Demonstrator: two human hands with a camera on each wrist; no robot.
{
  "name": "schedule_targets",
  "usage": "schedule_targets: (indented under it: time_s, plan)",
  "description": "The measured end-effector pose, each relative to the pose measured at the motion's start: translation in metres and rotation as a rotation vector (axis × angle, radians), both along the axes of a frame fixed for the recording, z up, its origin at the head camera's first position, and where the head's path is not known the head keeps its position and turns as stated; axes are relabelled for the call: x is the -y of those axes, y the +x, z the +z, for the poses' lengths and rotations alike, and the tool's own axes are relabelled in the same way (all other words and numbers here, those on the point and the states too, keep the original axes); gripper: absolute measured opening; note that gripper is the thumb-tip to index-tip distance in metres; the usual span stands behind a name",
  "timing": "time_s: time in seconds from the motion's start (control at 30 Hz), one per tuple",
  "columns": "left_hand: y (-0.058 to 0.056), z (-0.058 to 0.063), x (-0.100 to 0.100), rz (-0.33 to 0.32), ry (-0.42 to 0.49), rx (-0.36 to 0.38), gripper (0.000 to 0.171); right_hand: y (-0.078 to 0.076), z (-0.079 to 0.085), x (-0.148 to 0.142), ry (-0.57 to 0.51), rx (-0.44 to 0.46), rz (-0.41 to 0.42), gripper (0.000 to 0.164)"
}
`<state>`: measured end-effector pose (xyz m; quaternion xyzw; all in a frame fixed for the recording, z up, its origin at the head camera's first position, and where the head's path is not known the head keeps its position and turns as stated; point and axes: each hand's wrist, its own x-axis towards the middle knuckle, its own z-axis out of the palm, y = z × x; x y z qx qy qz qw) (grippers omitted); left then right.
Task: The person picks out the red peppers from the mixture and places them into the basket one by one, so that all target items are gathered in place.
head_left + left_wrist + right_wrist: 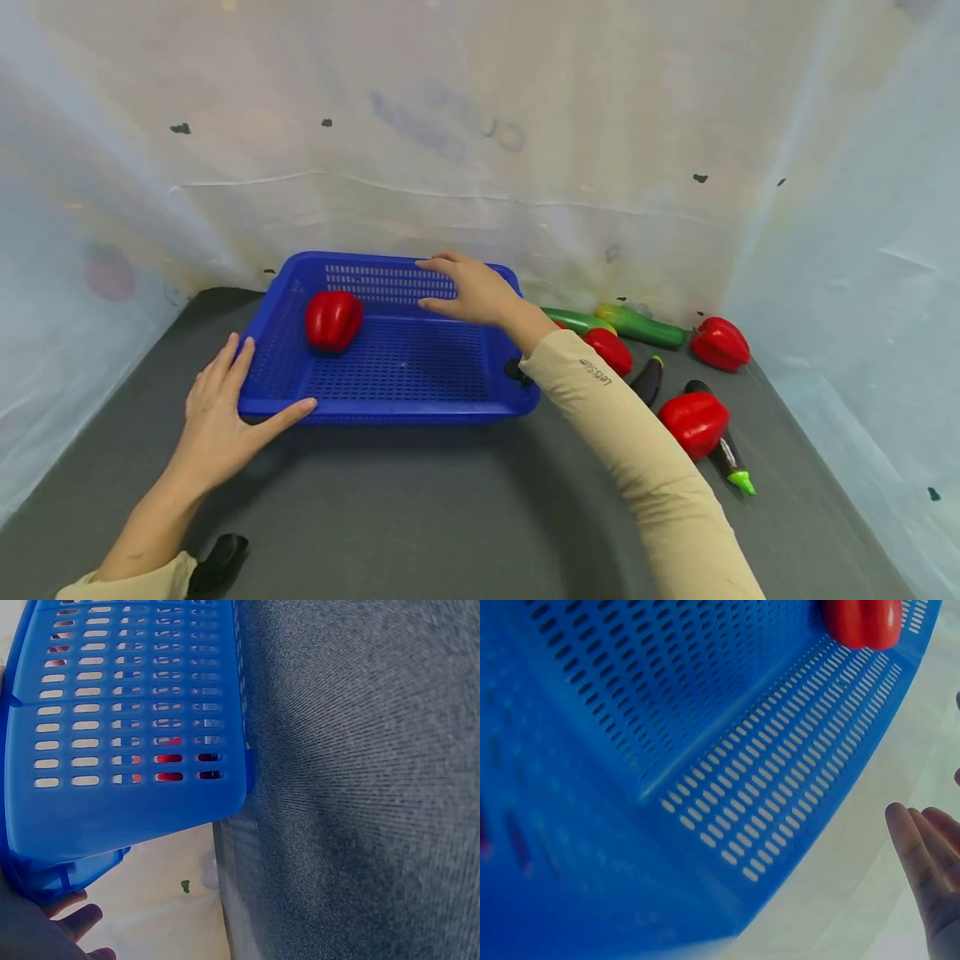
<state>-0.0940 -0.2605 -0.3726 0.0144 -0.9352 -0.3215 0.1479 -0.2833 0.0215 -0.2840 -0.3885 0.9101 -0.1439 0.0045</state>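
A blue plastic basket [405, 408] with slotted walls lies on the dark grey table, and one red bell pepper [333, 321] rests inside near its left end. My left hand [213, 417] touches the basket's near left corner, thumb along the front rim and the other fingers spread by the left rim. In the left wrist view, fingertips [86, 919] show past the basket's corner. Over the right part of the basket, my right hand [476, 292] holds nothing, its fingers and thumb apart. The right wrist view shows its fingers [926, 862] extended beyond the rim.
Right of the basket lie a cucumber [577, 321], a green and yellow zucchini [645, 327], several red bell peppers [693, 423] and two dark eggplants [648, 382]. Pale plastic sheeting [480, 217] rises behind the basket and along both sides of the table.
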Motion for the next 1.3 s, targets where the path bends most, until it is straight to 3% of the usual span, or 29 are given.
schedule_targets:
  time_s: [0.6, 0.9, 1.3]
  plan:
    - [0.002, -0.001, 0.008, -0.007, 0.005, -0.011, 0.108, 0.021, 0.009, -0.034, -0.117, -0.041, 0.021, 0.058]
    - [0.002, -0.002, 0.01, -0.005, 0.004, -0.002, 0.108, 0.031, 0.001, -0.049, -0.207, -0.048, 0.019, 0.057]
    - [0.005, 0.0, 0.012, 0.004, 0.002, -0.012, 0.108, 0.035, -0.015, -0.081, -0.367, -0.031, -0.062, 0.055]
